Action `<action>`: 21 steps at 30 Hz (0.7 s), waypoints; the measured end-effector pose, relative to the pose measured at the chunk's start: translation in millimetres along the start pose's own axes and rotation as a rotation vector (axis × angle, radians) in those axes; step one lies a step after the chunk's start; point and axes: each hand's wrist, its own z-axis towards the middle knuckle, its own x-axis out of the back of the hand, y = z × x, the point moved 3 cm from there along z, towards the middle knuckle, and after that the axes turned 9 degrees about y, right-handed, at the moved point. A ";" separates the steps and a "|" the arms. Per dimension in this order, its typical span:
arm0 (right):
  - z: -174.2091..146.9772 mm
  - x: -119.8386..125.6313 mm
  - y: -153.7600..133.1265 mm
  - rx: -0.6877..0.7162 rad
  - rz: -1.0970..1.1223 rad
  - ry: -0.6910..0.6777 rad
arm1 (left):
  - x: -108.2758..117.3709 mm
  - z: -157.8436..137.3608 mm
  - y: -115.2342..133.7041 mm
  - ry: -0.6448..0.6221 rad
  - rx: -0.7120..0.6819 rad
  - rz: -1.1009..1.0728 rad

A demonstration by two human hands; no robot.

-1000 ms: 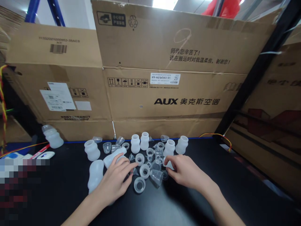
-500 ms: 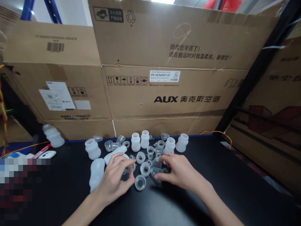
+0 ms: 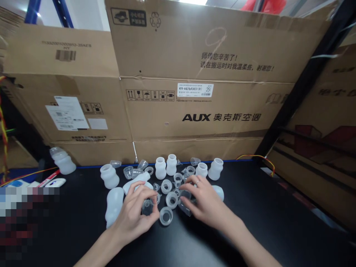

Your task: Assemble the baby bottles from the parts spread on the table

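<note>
Stacked cardboard boxes (image 3: 194, 111) wall off the tabletop's (image 3: 264, 222) far edge, and a dark post (image 3: 300, 85) slants up at its far right corner. Small bottles (image 3: 160, 168) and rings (image 3: 166, 216) crowd the middle; the near edge and right side lie open.

"What stands behind the black table (image 3: 278, 222)?"

"Stacked cardboard boxes (image 3: 194, 107), one printed AUX with a white label (image 3: 195, 90). A black shelf post (image 3: 303, 81) leans at the right; red and yellow wires (image 3: 3, 126) hang far left."
</note>
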 end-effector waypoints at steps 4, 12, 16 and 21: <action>-6.4 -23.8 -19.7 0.093 0.030 -0.014 | -1.7 -0.4 0.1 -0.007 0.000 -0.020; -6.4 -27.6 -19.8 0.094 0.211 0.100 | -0.8 -1.5 1.0 0.063 -0.003 -0.064; -6.2 -22.2 -26.7 0.102 0.302 0.129 | -0.4 -0.1 5.7 0.106 0.011 -0.086; -8.8 -26.0 -31.8 0.111 0.336 0.097 | -3.9 0.6 13.6 0.090 0.007 -0.109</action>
